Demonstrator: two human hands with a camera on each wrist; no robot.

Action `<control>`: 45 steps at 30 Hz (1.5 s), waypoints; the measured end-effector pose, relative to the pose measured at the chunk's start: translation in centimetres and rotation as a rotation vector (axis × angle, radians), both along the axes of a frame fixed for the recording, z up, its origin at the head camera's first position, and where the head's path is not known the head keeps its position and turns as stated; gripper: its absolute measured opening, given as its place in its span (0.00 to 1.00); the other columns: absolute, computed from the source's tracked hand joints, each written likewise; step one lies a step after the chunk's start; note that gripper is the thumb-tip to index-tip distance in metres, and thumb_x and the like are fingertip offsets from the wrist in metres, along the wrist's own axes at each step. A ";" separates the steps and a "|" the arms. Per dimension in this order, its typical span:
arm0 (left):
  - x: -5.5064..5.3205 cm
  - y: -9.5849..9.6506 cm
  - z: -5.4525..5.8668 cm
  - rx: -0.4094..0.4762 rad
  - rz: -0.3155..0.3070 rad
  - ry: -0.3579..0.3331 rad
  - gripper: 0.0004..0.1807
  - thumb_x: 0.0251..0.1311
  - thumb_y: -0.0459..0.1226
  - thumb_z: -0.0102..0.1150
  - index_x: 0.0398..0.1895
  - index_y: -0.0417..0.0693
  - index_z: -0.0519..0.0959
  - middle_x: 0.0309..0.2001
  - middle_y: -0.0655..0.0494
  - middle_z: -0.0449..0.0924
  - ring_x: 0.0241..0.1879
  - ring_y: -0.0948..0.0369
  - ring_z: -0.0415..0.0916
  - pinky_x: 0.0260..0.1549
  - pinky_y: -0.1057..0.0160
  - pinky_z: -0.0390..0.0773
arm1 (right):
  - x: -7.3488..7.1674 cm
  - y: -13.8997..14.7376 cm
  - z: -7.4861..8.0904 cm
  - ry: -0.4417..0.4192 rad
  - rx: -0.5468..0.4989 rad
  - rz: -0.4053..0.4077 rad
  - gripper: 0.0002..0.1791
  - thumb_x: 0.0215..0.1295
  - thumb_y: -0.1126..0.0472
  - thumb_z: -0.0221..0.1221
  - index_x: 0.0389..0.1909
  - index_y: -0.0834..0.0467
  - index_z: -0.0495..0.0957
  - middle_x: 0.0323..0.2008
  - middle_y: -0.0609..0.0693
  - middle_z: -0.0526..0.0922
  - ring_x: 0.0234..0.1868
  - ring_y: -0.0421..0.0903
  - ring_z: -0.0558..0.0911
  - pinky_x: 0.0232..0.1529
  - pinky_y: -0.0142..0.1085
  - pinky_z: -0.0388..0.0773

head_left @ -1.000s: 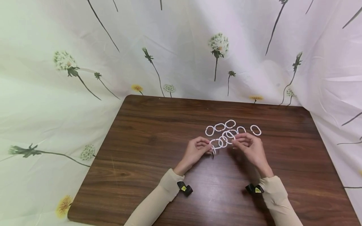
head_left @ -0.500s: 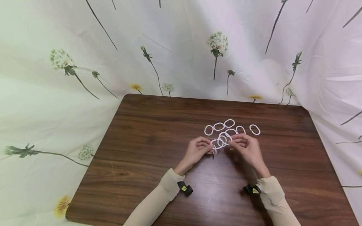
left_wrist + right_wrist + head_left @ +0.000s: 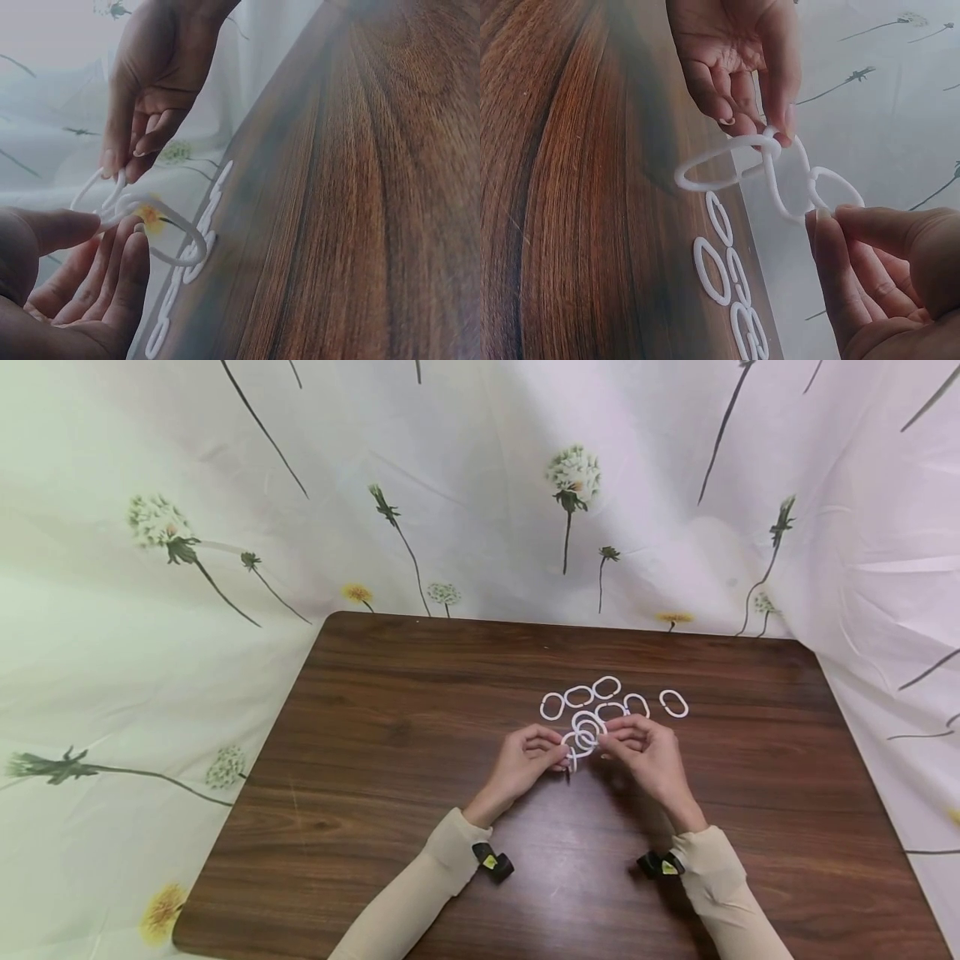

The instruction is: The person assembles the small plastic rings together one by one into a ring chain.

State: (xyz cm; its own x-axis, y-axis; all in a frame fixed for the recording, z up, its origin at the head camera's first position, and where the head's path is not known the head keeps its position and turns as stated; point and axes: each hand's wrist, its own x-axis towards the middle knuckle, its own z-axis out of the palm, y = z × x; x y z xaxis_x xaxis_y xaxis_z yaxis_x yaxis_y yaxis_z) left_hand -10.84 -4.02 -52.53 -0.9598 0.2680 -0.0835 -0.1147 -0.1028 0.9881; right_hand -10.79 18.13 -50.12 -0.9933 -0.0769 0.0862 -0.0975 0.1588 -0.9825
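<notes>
My left hand (image 3: 528, 762) pinches a white oval plastic link (image 3: 769, 180) between thumb and fingertips. A second white link (image 3: 705, 157) loops through it right at those fingertips and sticks out to the side. With thumb and index finger, my right hand (image 3: 652, 762) pinches another white link (image 3: 846, 184), its small gap beside the middle link in the right wrist view. In the head view these held links overlap between both hands, above the table. The left fingertips hide part of where the first two links join.
Several loose white links lie on the brown wooden table (image 3: 405, 710) beyond the hands, most grouped close together. One link (image 3: 682, 716) lies apart on the right. A white curtain (image 3: 480, 485) printed with dandelions hangs behind the table.
My right hand has moved left with its link, so the held links now overlap more. The left hand stays almost in place.
</notes>
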 end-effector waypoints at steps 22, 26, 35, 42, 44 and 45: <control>0.2 0.1 0.2 0.006 -0.005 -0.005 0.11 0.66 0.25 0.65 0.46 0.25 0.78 0.42 0.24 0.85 0.43 0.33 0.87 0.45 0.47 0.89 | 0.2 -1.3 0.3 0.004 0.062 -0.063 0.14 0.60 0.69 0.73 0.44 0.70 0.83 0.34 0.68 0.88 0.30 0.29 0.86 0.34 0.23 0.85; 0.2 0.1 0.2 0.008 -0.009 0.000 0.11 0.66 0.25 0.65 0.47 0.25 0.78 0.42 0.22 0.84 0.44 0.31 0.86 0.44 0.49 0.90 | 0.3 -1.3 0.2 0.010 0.078 -0.067 0.14 0.60 0.69 0.73 0.44 0.69 0.83 0.33 0.68 0.89 0.29 0.30 0.86 0.34 0.23 0.85; 0.3 0.2 0.1 0.014 -0.025 0.006 0.11 0.67 0.25 0.64 0.48 0.24 0.79 0.43 0.21 0.84 0.44 0.30 0.85 0.45 0.48 0.89 | 0.5 -1.7 -0.1 0.014 0.106 -0.046 0.12 0.60 0.69 0.73 0.43 0.67 0.84 0.34 0.66 0.90 0.29 0.29 0.87 0.34 0.26 0.86; 0.4 0.3 0.1 0.000 -0.022 0.001 0.11 0.67 0.27 0.65 0.47 0.26 0.79 0.42 0.21 0.84 0.40 0.39 0.89 0.42 0.52 0.91 | 0.6 -2.0 -0.2 0.026 0.082 -0.041 0.12 0.61 0.70 0.73 0.43 0.68 0.84 0.34 0.67 0.89 0.30 0.30 0.87 0.35 0.24 0.86; 0.4 0.3 0.1 -0.004 -0.018 0.003 0.11 0.67 0.28 0.66 0.47 0.26 0.80 0.42 0.22 0.84 0.38 0.43 0.89 0.42 0.53 0.91 | 0.6 -2.0 -0.2 0.035 0.075 -0.038 0.12 0.61 0.70 0.73 0.43 0.69 0.84 0.34 0.68 0.89 0.31 0.30 0.87 0.35 0.24 0.86; 0.4 0.3 0.2 -0.005 -0.017 0.004 0.11 0.67 0.28 0.66 0.47 0.26 0.80 0.42 0.22 0.84 0.37 0.45 0.89 0.42 0.52 0.91 | 0.6 -2.0 -0.2 0.038 0.071 -0.038 0.12 0.61 0.70 0.73 0.43 0.69 0.84 0.34 0.68 0.89 0.31 0.30 0.87 0.35 0.24 0.85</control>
State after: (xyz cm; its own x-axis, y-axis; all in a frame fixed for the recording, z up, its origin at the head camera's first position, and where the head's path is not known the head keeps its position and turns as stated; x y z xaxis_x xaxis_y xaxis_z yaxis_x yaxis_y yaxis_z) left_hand -10.45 -3.72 -52.37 -0.9555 0.2836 -0.0815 -0.1127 -0.0955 0.9890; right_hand -10.20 16.10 -50.33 -0.9917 -0.0470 0.1199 -0.1276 0.2326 -0.9642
